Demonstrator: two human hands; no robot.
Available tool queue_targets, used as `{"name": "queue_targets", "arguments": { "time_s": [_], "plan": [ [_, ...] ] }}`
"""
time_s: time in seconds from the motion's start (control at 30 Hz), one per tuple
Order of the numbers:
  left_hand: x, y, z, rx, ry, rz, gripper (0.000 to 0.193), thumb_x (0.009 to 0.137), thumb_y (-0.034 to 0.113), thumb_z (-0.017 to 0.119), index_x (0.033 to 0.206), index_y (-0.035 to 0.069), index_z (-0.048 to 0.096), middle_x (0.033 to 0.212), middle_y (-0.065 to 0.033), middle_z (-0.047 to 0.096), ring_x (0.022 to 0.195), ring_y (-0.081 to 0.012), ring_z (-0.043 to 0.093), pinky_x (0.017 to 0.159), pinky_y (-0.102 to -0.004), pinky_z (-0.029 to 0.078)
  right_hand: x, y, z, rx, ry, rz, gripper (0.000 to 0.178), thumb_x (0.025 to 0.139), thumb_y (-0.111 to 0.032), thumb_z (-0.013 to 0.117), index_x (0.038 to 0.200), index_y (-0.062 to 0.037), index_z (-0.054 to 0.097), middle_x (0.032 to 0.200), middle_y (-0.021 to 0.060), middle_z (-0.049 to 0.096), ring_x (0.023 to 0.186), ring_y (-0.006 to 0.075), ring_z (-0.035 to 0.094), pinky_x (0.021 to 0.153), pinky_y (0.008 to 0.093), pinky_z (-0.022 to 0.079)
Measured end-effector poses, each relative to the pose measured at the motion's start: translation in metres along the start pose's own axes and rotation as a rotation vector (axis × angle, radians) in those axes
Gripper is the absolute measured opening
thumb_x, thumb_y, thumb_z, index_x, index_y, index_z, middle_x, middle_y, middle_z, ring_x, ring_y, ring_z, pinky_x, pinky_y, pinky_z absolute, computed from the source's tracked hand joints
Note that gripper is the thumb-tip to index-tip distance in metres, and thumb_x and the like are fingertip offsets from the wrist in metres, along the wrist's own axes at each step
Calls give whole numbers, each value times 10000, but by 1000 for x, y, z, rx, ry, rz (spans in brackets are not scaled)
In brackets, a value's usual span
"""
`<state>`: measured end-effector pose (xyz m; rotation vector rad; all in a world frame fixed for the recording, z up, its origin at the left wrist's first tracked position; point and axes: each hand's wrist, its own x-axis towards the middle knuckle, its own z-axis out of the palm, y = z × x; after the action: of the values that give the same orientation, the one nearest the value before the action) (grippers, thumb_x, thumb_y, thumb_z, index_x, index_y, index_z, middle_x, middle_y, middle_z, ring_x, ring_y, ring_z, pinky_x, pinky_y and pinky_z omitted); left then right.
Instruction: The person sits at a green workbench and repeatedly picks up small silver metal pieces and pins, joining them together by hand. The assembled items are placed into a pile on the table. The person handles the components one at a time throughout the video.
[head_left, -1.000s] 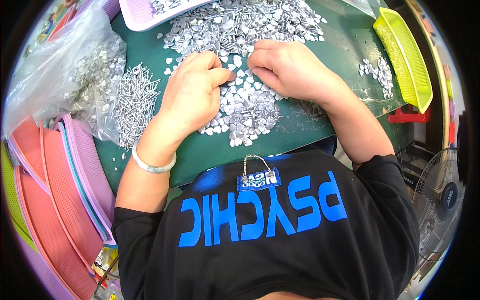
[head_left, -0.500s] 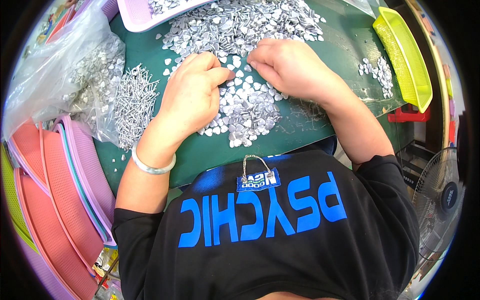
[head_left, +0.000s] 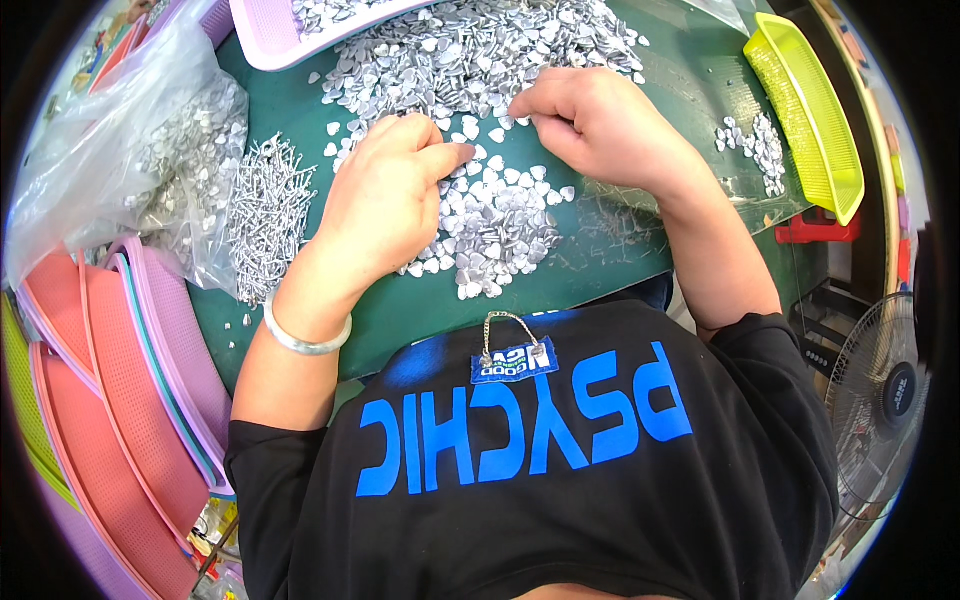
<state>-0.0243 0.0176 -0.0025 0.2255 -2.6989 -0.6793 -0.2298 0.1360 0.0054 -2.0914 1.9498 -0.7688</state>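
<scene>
The green table (head_left: 610,260) spreads out under my work, with nested perforated baskets (head_left: 130,400) in pink and lilac crowding its left side. At far left a clear plastic bag (head_left: 90,150) slumps on it, more silvery pieces showing through. The far heap (head_left: 480,55) of silver heart-shaped pieces covers the far middle, beside a lilac tray (head_left: 262,45); a yellow-green basket (head_left: 805,120) stands at far right. The near pile (head_left: 495,235) of the same hearts lies closer to me, and a heap of thin metal pins (head_left: 268,220) sits left of it.

My left grip (head_left: 390,195) bends over the left side of the near pile, thumb and index reaching right; I can't tell whether anything is pinched there. My right grip (head_left: 605,130) is curled at the near edge of the far heap, its thumb and index close together; whether a heart is between them I can't see.

I judge the step in hand to be fingertip work on single hearts, where loose hearts (head_left: 497,135) are scattered between heap and pile. The next move calls for a light, narrow pinch and a wrist kept clear of the near pile.
</scene>
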Motion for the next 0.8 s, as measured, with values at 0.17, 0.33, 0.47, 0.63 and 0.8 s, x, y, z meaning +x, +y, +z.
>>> {"name": "queue_targets", "arguments": {
  "time_s": [0.17, 0.33, 0.47, 0.63, 0.8],
  "plan": [
    [0, 1, 0, 0, -12, -10, 326, 709, -68, 486, 942, 25, 694, 779, -100, 537, 782, -270, 539, 733, -358, 448, -1, -7, 2, -83, -52, 28, 206, 753, -103, 544, 887, -64, 696, 865, 111, 679, 807, 314, 646, 740, 409, 517],
    [0, 1, 0, 7, -13, 0, 323, 707, -61, 485, 936, 29, 694, 779, -99, 536, 778, -270, 540, 726, -360, 450, -2, -2, 2, -7, -71, -28, 194, 753, -60, 563, 904, -45, 683, 830, 113, 653, 763, 312, 629, 682, 389, 505],
    [0, 1, 0, -2, -9, 0, 321, 704, -60, 485, 931, 31, 693, 781, -99, 537, 781, -271, 540, 726, -360, 449, 1, -4, 4, 2, 5, -54, 169, 758, -46, 593, 904, -44, 677, 789, 106, 637, 724, 307, 621, 646, 375, 499],
    [0, 1, -1, -4, -11, -4, 329, 695, -72, 480, 925, 30, 692, 786, -99, 539, 783, -273, 540, 728, -359, 449, 2, -9, 10, -16, -6, -62, 146, 764, -81, 615, 895, -60, 676, 811, 95, 639, 757, 302, 625, 665, 379, 500],
    [0, -1, -3, 12, 52, -23, 349, 693, -91, 481, 949, 30, 685, 809, -103, 555, 791, -289, 547, 739, -364, 450, 2, -10, 6, 21, -96, -78, 160, 776, -85, 613, 922, -72, 679, 826, 91, 640, 769, 300, 624, 672, 377, 500]
  ]
}}
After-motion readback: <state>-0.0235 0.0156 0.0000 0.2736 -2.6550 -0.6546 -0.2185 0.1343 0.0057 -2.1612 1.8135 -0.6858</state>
